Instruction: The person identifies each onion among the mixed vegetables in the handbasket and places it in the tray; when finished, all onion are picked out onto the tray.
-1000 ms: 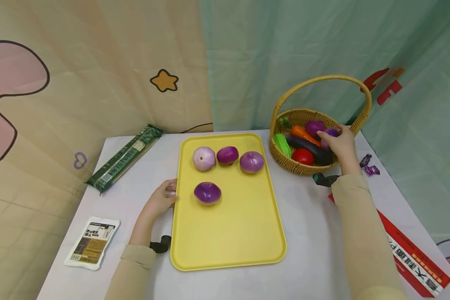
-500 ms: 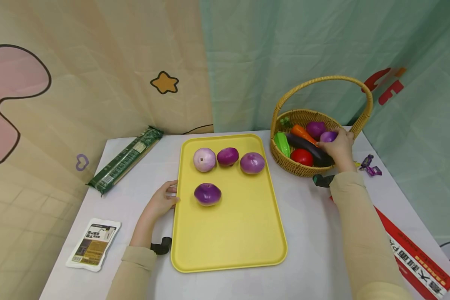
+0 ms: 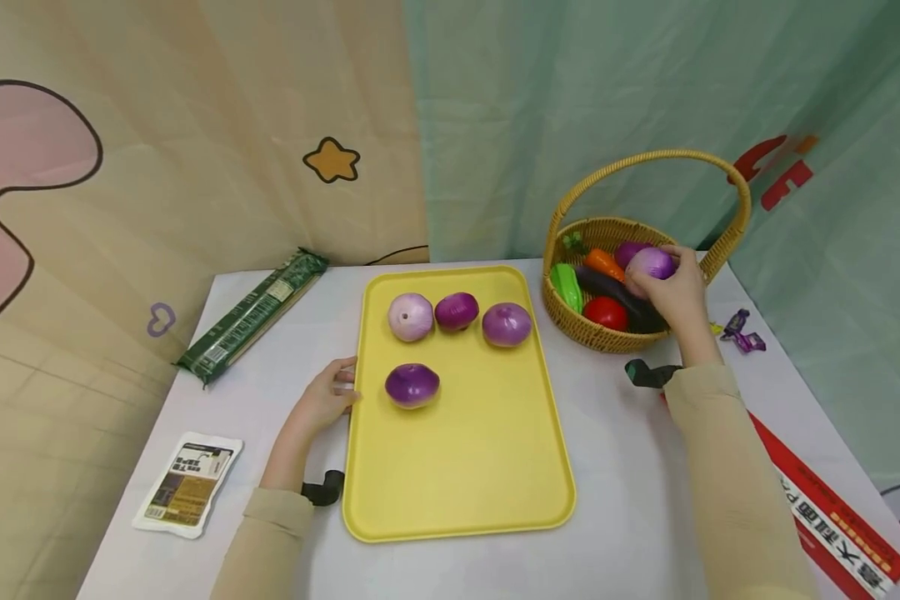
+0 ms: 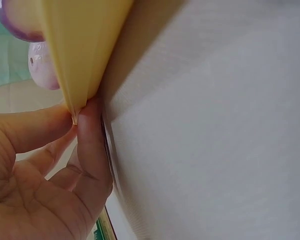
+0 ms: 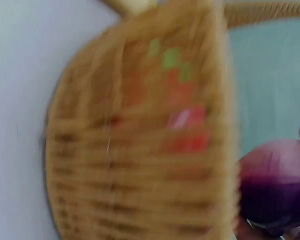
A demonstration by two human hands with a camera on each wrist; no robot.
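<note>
My right hand (image 3: 681,293) grips a purple onion (image 3: 652,265) at the right side of the wicker basket (image 3: 598,337); in the right wrist view the onion (image 5: 277,185) shows above the blurred basket rim. Inside the basket lie another purple onion (image 3: 627,251), a carrot (image 3: 604,264), an eggplant (image 3: 615,292), a tomato (image 3: 606,312) and a green vegetable (image 3: 567,287). My left hand (image 3: 324,400) pinches the left rim of the yellow tray (image 3: 465,475), thumb above and finger below in the left wrist view. Several onions, among them a pale one (image 3: 410,317), rest on the tray.
A long green package (image 3: 253,317) and a white-edged packet (image 3: 187,485) lie on the left of the table. To the right are a red package (image 3: 832,508) and small purple wrapped pieces (image 3: 742,331). The basket's tall handle (image 3: 648,158) arches over it; curtains hang behind.
The right hand reached lower into the basket, took hold of an onion and raised it slightly, turned toward the left. The left hand stays at the tray's rim.
</note>
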